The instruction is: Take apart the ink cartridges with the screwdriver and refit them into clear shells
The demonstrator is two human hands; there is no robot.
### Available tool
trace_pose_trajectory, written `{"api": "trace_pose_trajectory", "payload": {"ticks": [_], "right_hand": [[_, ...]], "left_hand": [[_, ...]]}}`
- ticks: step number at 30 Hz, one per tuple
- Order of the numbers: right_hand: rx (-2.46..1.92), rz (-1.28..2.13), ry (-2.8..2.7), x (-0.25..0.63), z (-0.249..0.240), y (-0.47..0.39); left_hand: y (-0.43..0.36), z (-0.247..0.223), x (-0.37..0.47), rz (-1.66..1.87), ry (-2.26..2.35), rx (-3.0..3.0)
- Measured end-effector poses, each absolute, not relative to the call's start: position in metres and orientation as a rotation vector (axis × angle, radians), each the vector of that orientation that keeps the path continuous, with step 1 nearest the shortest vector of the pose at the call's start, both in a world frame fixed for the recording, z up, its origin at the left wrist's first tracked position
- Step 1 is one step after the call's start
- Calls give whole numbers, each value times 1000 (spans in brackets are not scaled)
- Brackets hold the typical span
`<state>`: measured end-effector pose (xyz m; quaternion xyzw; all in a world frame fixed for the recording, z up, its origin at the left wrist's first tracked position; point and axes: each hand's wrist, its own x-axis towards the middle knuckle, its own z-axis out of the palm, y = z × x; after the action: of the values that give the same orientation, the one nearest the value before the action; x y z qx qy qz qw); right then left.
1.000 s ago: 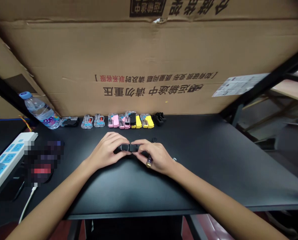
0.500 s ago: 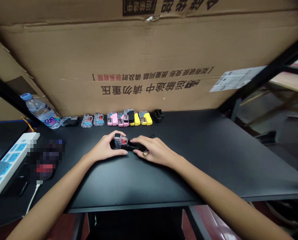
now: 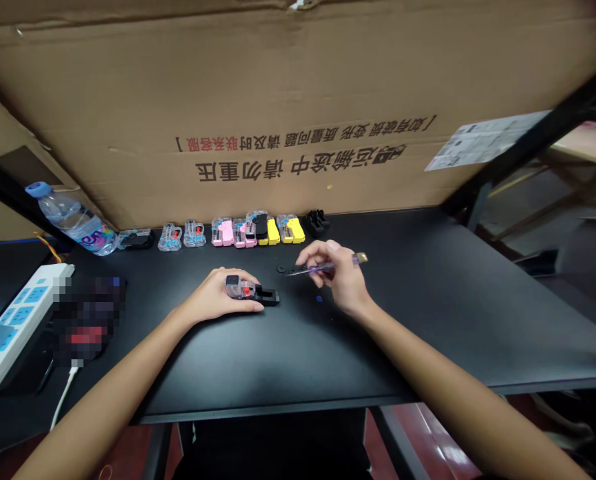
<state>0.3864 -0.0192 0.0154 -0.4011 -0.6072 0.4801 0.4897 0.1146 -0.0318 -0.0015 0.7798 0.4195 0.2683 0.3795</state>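
My left hand (image 3: pixel 213 298) is closed around a small toy gun (image 3: pixel 267 296) with a clear body, an orange-red trigger piece and a black part pointing right. An open slot shows in that black part. To the right, my right hand (image 3: pixel 349 285) grips a slim screwdriver (image 3: pixel 325 267) with a purple see-through handle and a brass-coloured end. Its metal tip points left, over small black pieces (image 3: pixel 281 269) on the table. Some of those pieces are partly hidden by the screwdriver and fingers. Nearer me lies a tiny blue piece (image 3: pixel 319 299).
Along the cardboard box (image 3: pixel 278 87) at the back stand several small toy guns (image 3: pixel 223 232) in clear, pink and yellow, and a black part (image 3: pixel 317 223). To the left are a water bottle (image 3: pixel 85 223), a power strip (image 3: pixel 25 307) and a phone-like device (image 3: pixel 91 317) on a white cable.
My right hand has moved right, away from the toy gun, and the screwdriver now shows in its fingers. The toy gun's black end is uncovered. My left hand stays around the toy gun.
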Motion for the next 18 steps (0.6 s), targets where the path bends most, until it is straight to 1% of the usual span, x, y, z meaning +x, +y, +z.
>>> {"api": "trace_pose_trajectory", "payload": {"ticks": [3, 8, 18], "right_hand": [[-1007, 1269, -1476, 382, 20, -22], [-984, 1345, -1541, 380, 18, -24], [-1039, 1262, -1589, 366, 21, -34]], "left_hand": [[-32, -3, 113, 696, 1054, 2029], [-34, -4, 113, 775, 1018, 1983], [-35, -10, 115, 800, 1040, 1932]]}}
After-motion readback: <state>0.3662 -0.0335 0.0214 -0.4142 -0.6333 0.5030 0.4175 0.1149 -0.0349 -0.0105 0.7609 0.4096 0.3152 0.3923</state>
